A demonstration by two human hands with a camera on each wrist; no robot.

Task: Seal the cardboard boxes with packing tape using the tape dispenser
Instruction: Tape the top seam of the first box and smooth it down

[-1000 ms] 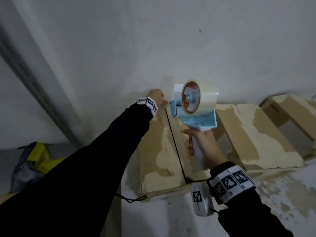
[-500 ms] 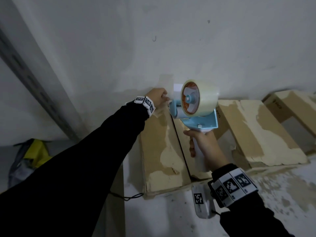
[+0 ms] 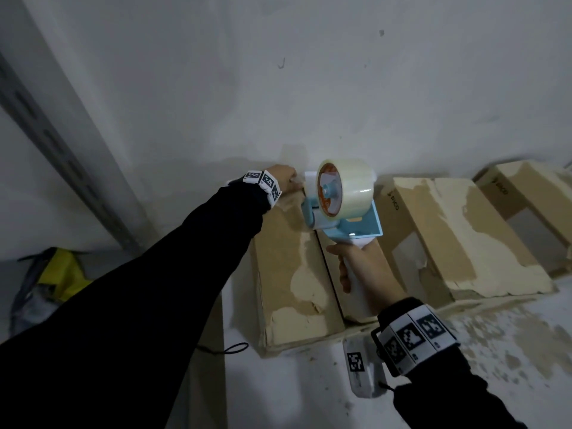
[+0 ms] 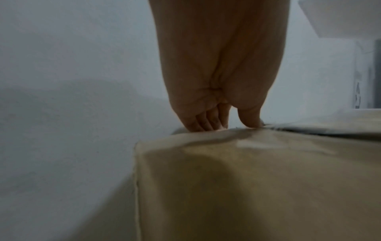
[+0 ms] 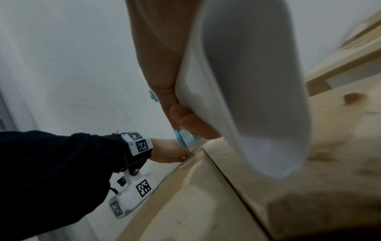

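A worn cardboard box (image 3: 288,267) lies on the white surface, its centre seam (image 3: 328,274) running toward the wall. My right hand (image 3: 362,267) grips the white handle of the blue tape dispenser (image 3: 356,230), which carries a clear tape roll (image 3: 349,187). The dispenser's nose sits at the box's far edge. My left hand (image 3: 283,181) is beside that nose. In the left wrist view this hand (image 4: 222,124) pinches the far edge of the box (image 4: 247,179), thumb on top, fingers behind, with the tape end (image 4: 309,128) beside the thumb. The handle (image 5: 247,81) fills the right wrist view.
Two more torn boxes (image 3: 458,236) (image 3: 532,199) lie to the right along the white wall (image 3: 309,88). A yellow and grey bag (image 3: 62,274) sits low at the left, below a slanted metal rail (image 3: 62,150). White surface (image 3: 309,382) lies near me.
Both hands and the dispenser stay at the box's far edge. Only my head view has shifted a little.
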